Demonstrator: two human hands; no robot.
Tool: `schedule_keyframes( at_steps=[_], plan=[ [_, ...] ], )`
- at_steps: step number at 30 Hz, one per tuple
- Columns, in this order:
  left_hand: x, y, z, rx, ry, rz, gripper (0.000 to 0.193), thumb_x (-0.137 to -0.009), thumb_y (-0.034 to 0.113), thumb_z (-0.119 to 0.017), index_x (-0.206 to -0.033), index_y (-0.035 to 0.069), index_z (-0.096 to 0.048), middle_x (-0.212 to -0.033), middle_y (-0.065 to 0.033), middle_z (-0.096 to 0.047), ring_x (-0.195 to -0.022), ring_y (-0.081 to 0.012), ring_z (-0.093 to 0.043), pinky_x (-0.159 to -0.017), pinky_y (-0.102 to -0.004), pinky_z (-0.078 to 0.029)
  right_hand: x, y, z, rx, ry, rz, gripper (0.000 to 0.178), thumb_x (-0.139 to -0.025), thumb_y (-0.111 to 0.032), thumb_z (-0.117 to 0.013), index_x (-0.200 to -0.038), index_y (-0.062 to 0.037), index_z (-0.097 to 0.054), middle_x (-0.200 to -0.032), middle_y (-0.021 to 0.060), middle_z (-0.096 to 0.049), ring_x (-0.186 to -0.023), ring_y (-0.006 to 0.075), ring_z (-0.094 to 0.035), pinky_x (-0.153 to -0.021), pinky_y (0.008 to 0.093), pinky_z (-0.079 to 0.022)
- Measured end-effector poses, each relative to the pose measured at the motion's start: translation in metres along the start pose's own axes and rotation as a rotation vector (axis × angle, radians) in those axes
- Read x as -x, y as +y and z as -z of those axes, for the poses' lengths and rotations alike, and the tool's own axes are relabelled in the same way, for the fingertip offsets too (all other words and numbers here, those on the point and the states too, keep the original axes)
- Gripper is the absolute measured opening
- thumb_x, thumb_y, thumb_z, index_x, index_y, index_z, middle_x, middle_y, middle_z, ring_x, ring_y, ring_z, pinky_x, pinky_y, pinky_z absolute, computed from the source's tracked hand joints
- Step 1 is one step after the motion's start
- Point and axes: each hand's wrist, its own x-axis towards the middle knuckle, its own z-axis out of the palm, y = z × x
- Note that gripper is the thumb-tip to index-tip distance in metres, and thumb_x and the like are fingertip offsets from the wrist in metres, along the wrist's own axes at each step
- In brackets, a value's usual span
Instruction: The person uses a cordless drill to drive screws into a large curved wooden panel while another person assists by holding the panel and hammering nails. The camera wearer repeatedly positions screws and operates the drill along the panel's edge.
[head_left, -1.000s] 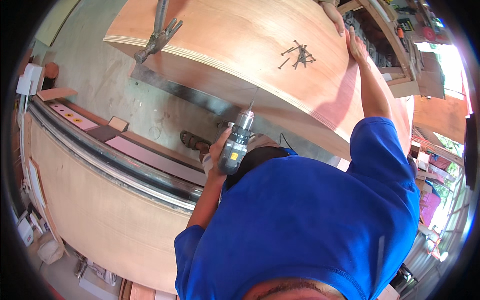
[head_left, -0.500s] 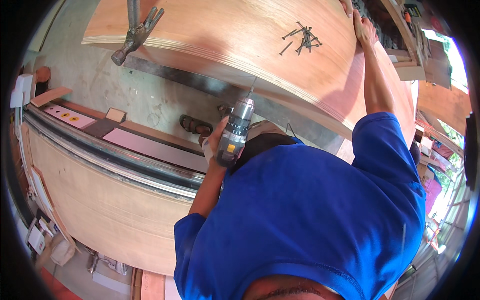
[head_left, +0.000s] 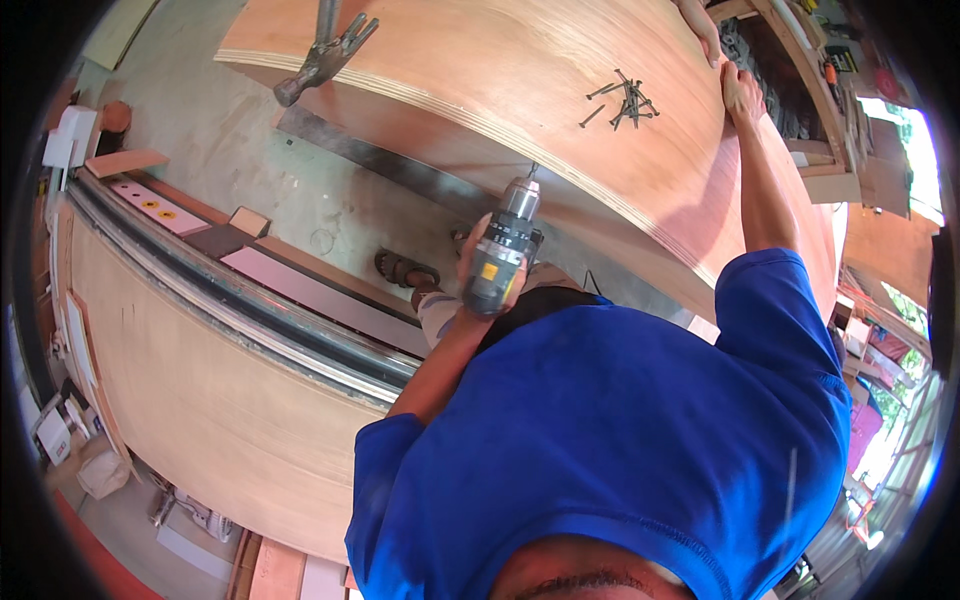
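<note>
Here the left hand [head_left: 480, 265] clenches the drill [head_left: 503, 250], right hand [head_left: 738, 92] gripping the plywood panel [head_left: 560, 60].

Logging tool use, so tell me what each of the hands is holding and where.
Left hand grips a cordless drill around its body. Right hand holds the plywood panel by its far edge.

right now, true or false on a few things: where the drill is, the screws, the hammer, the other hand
1. The left hand holds a cordless drill with its tip at the plywood panel edge. True.
2. The right hand holds the hammer. False: it rests on the panel's far edge; the hammer lies on the panel, its head past the edge.
3. A small pile of screws lies on the panel. True.
4. The screws lie on the concrete floor. False: they are on the panel.
</note>
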Motion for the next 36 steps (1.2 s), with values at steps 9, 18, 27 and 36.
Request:
schedule_keyframes(
  at_steps=[9,18,27,36],
  plan=[
    [-0.030,0.011,0.051,0.010,-0.235,0.067,0.073,-0.078,0.004,-0.079,-0.144,0.006,-0.049,-0.111,-0.0127,-0.071,-0.094,-0.0179,-0.070,-0.085,-0.0313,-0.055,0.211,-0.117,0.044,-0.802,0.377,0.607,0.024,-0.087,-0.014,-0.072,-0.109,-0.0065,-0.067,-0.112,0.0161,-0.063,-0.107,0.0324,-0.056,-0.091,0.0456,-0.045],
    [0.009,0.030,0.131,-0.141,-0.183,0.471,0.072,-0.078,0.001,-0.077,-0.145,0.011,-0.052,-0.111,-0.0158,-0.071,-0.100,-0.0198,-0.070,-0.091,-0.0335,-0.054,0.278,-0.155,0.062,-0.783,-0.099,0.807,0.020,-0.092,-0.021,-0.071,-0.106,-0.0067,-0.069,-0.100,0.0140,-0.055,-0.094,0.0307,-0.057,-0.083,0.0407,-0.048],
    [0.007,0.025,0.206,-0.218,-0.118,0.564,0.073,-0.077,0.002,-0.078,-0.145,0.010,-0.052,-0.115,-0.0174,-0.072,-0.105,-0.0203,-0.069,-0.094,-0.0342,-0.053,0.278,-0.163,0.059,-0.699,-0.022,0.727,0.018,-0.096,-0.018,-0.067,-0.097,-0.0007,-0.063,-0.099,0.0145,-0.056,-0.093,0.0281,-0.056,-0.081,0.0390,-0.047],
    [-0.053,0.001,0.285,-0.138,-0.227,0.534,0.070,-0.080,0.006,-0.079,-0.144,0.006,-0.051,-0.111,-0.0121,-0.072,-0.098,-0.0141,-0.066,-0.090,-0.0308,-0.053,0.315,-0.211,0.070,-1.378,-0.178,0.117,0.026,-0.105,-0.028,-0.057,-0.098,-0.0035,-0.055,-0.082,0.0034,-0.059,-0.071,0.0103,-0.057,-0.067,0.0266,-0.050]
  ],
)
